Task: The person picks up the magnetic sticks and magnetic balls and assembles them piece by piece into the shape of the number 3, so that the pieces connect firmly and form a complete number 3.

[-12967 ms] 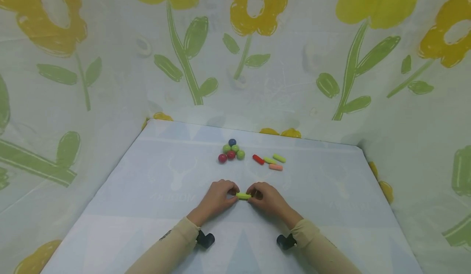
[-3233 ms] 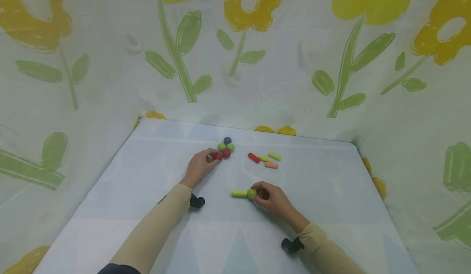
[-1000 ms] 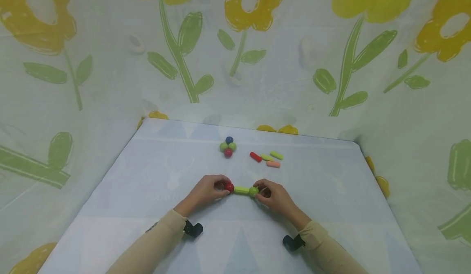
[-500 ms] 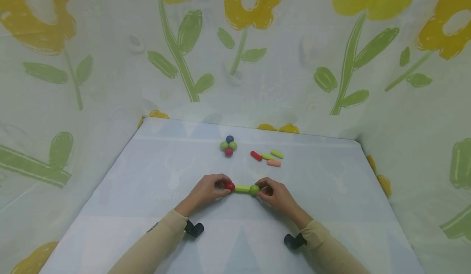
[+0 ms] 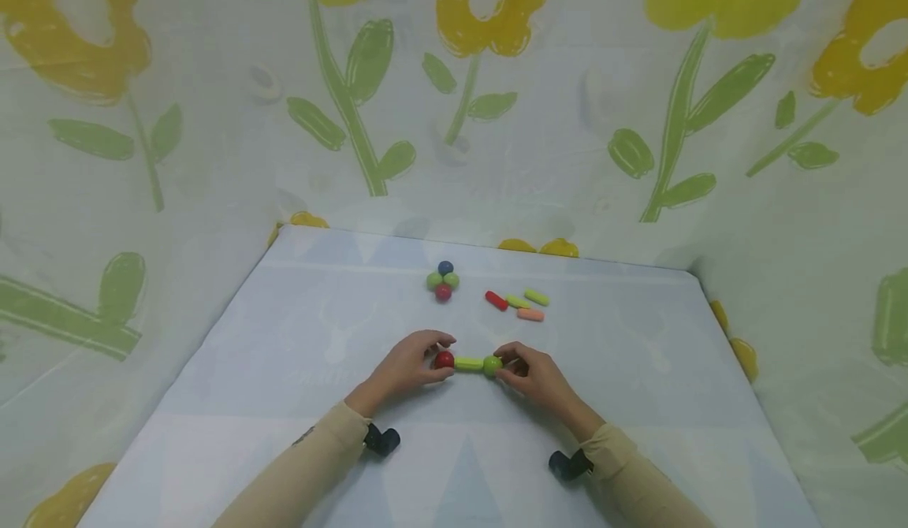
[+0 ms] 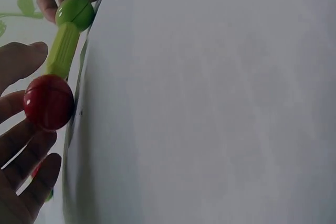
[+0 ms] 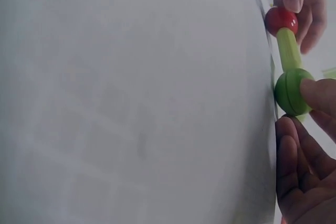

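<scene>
A yellow-green grooved stick (image 5: 468,364) lies between two balls, a red ball (image 5: 444,361) at its left end and a green ball (image 5: 493,366) at its right end. My left hand (image 5: 410,366) is around the red ball with thumb and fingers spread; in the left wrist view the thumb (image 6: 23,64) stands off the ball and the fingers lie close behind it. My right hand (image 5: 537,380) pinches the green ball, its thumb (image 7: 320,95) pressed on the ball's side in the right wrist view.
Farther back on the white table (image 5: 340,465) sits a cluster of balls: a blue ball (image 5: 445,268), two green balls (image 5: 434,281) and a red ball (image 5: 443,292). To their right lie a red stick (image 5: 496,300), two yellow-green sticks (image 5: 537,297) and an orange stick (image 5: 530,315).
Both hands held the bare stick at first. A green and a red ball came from the cluster to its ends. Just now the left fingers spread off the red ball; the right hand stays put.
</scene>
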Demonstrator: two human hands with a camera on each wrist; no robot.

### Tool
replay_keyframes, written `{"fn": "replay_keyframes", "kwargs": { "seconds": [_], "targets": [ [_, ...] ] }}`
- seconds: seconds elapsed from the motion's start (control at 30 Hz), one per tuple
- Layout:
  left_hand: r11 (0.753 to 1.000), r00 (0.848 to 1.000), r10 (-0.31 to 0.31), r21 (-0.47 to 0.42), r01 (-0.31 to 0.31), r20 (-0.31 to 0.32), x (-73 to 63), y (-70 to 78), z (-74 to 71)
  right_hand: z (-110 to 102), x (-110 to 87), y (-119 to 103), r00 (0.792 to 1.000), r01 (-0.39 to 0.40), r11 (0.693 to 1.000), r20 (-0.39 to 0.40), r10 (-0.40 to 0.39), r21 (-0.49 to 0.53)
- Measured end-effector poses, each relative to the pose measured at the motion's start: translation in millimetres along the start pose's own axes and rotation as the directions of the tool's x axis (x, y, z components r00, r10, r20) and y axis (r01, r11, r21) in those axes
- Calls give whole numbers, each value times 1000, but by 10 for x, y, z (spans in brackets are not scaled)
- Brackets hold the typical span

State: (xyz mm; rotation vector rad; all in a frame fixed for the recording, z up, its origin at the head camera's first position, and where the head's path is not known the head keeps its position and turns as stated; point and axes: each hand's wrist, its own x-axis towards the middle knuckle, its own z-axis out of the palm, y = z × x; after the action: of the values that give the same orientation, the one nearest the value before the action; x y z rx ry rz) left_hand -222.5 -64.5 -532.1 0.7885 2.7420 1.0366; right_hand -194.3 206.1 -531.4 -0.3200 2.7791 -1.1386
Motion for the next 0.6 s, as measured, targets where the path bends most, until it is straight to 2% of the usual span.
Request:
{"fn": "replay_keyframes", "kwargs": {
  "seconds": [0.37, 0.5, 0.6],
  "targets": [
    [993, 996, 87, 78, -89, 23, 224, 270, 226, 4, -2, 29, 999, 49, 999, -10, -49, -3],
    [989, 997, 80, 121, -82, 16, 274, 325, 281, 3, 1, 39, 998, 55, 998, -12, -55, -5],
    [991, 998, 64, 118, -63, 2, 284, 359, 304, -5, 2, 41, 999, 48, 999, -8, -48, -4]
  ]
}}
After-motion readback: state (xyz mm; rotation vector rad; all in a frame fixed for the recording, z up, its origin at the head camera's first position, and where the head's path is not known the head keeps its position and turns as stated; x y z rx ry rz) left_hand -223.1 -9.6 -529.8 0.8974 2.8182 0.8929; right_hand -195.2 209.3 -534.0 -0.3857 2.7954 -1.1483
